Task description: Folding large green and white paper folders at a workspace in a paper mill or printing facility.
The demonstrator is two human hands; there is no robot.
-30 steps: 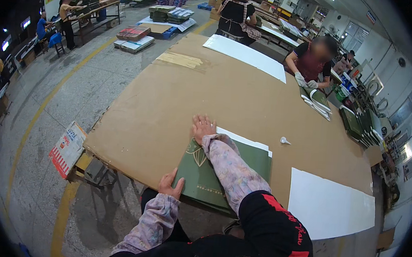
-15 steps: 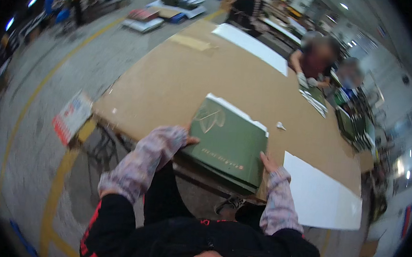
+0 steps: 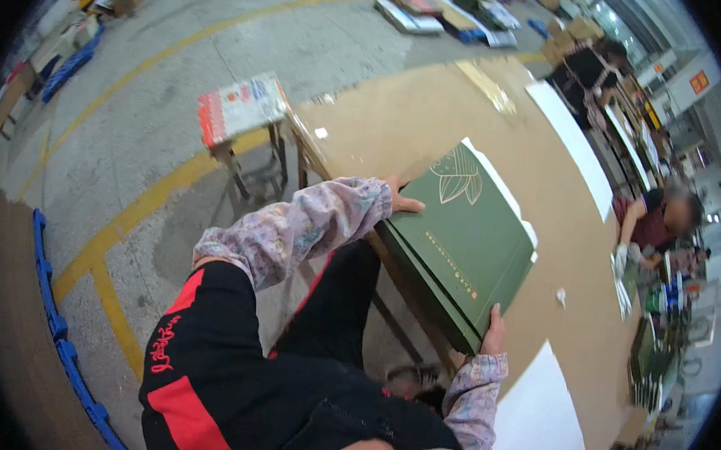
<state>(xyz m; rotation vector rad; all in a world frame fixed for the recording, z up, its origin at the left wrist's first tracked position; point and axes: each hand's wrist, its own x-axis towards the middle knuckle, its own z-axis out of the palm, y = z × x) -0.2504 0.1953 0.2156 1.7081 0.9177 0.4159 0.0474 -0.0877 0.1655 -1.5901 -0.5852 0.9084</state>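
Observation:
A stack of flat green printed cardboard sheets lies at the near edge of the table, partly overhanging it. Gold line-drawn leaves decorate its top, and white strips show along its far edge. My left hand holds the left side, thumb on the top sheet and the other fingers mostly hidden. At the near right corner my right hand grips the edge, its fingers partly hidden behind the stack. The layers are slightly fanned along the near side.
Right of the stack lies a white sheet on the brown table; a long white sheet runs along the far side. A stool stands left. Across the table a person handles pieces beside green stacks.
The view has swung to the left, so the table and stack appear farther right and turned clockwise. Both hands stay on the green stack.

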